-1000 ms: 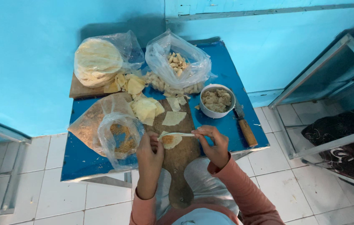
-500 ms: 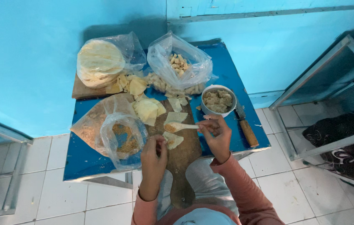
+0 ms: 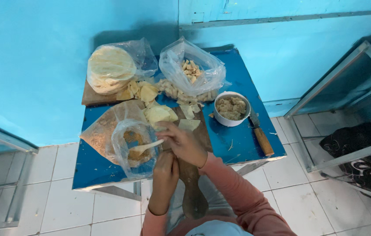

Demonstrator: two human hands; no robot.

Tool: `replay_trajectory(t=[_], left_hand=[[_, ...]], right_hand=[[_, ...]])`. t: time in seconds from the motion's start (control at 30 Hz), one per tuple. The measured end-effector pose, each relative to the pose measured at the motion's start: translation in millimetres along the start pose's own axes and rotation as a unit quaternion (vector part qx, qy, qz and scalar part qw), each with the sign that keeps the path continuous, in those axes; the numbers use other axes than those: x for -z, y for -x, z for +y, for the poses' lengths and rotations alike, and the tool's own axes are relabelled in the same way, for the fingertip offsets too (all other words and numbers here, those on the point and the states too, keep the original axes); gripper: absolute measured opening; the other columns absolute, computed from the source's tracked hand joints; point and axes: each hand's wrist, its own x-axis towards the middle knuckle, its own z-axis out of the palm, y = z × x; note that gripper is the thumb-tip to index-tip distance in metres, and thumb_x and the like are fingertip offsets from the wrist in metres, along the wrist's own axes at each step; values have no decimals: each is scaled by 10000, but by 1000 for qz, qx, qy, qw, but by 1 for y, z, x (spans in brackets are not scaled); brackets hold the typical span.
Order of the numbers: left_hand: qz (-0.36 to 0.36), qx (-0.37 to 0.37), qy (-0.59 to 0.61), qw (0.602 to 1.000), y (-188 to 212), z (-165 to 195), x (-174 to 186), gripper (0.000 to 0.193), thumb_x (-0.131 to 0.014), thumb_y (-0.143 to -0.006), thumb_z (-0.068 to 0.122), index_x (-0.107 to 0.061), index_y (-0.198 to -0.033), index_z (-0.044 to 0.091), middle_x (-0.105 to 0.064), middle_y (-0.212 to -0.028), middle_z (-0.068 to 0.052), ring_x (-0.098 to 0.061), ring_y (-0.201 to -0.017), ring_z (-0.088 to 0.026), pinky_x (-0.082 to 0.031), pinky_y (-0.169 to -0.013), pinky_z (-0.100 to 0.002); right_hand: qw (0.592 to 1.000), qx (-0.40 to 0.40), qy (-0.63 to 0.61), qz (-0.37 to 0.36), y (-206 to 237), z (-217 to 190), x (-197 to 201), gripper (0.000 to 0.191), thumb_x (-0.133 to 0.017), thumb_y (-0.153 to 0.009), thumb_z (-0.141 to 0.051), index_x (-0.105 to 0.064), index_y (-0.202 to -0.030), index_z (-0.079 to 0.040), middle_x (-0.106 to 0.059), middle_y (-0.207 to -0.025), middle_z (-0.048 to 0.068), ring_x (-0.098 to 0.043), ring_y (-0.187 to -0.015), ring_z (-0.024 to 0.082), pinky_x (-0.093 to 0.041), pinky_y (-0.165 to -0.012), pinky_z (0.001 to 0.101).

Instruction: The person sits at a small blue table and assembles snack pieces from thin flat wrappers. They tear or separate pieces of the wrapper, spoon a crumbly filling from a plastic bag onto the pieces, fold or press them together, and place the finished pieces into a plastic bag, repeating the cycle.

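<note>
While the right hand (image 3: 183, 142) reaches across the board (image 3: 192, 175) toward the left, it grips a pale spoon (image 3: 144, 147) whose bowl lies inside the open clear bag (image 3: 131, 140) of brown filling (image 3: 135, 146). The grip is closed on the spoon handle. The left hand (image 3: 166, 168) sits just below the right hand, over the board, with its fingers curled; whether it holds anything cannot be told, because the right hand covers its fingertips.

The bag of filling stands at the front left of the blue table (image 3: 233, 140), just beside the board. The board is long, brown and wooden, with its handle pointing toward the person.

Other items on the table:
- Pale dough squares (image 3: 159, 113) lie at the far end of the board, near the right hand.
- A stack of round flatbreads (image 3: 109, 67) in a clear bag sits at the back left, on a second wooden board (image 3: 89, 96).
- A second clear bag (image 3: 192, 70) holding small pale pieces stands at the back centre.
- A white bowl (image 3: 232, 108) of lumpy beige filling stands right of the board.
- A knife (image 3: 259, 133) with a wooden handle lies just right of the bowl, blade pointing away from the person.

The table stands on white floor tiles (image 3: 294, 201) against a turquoise wall (image 3: 32, 57).
</note>
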Motion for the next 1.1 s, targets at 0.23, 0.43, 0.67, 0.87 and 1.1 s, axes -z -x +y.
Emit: replay_trajectory(t=[0.23,0.43,0.67,0.87,1.1], left_hand=[[-2,-25,4,1000,-7,8,5,176,-587,-888,-79,-646,-1043,-21,-673,-1008,-199,-655,-954,-397,-519,-813,-453],[-9,-15,1,1000,-14,12,3,119,-625,-921,-43,-646,-1036,-23,-673,-984,-189,-654,-927,-370,-518,-792,-434],[-38,-6,-14,999,-17,8,1,167,-641,-888,-50,-683,-1048,-33,-667,-1015,-185,-646,-956,-374,-519,-815,-447],[-47,-8,-11,999,-16,6,1,168,-642,-872,-50,-698,-1028,-22,-664,-1036,-178,-652,-975,-373,-523,-826,-443],[-41,58,38,997,-17,7,3,177,-641,-910,-24,-655,-1085,-44,-656,-1052,-190,-667,-941,-381,-534,-779,-432]], right_hand=[[963,-49,248,92,36,-21,37,514,-728,-889,-58,-570,-1379,-72,-741,-1058,137,-721,-1003,331,-563,-817,402],[938,-30,320,127,69,-14,33,605,-824,-733,-46,-619,-1300,-93,-723,-891,97,-700,-877,317,-555,-723,395],[962,-58,221,149,61,2,24,582,-803,-799,-22,-582,-1334,-85,-729,-916,67,-736,-821,226,-577,-680,336],[968,-13,198,154,61,-1,13,608,-803,-793,-14,-559,-1348,-57,-723,-938,84,-739,-829,223,-593,-713,325],[961,70,254,86,65,-15,11,587,-716,-854,65,-543,-1401,-56,-731,-995,117,-708,-963,328,-566,-807,397]])
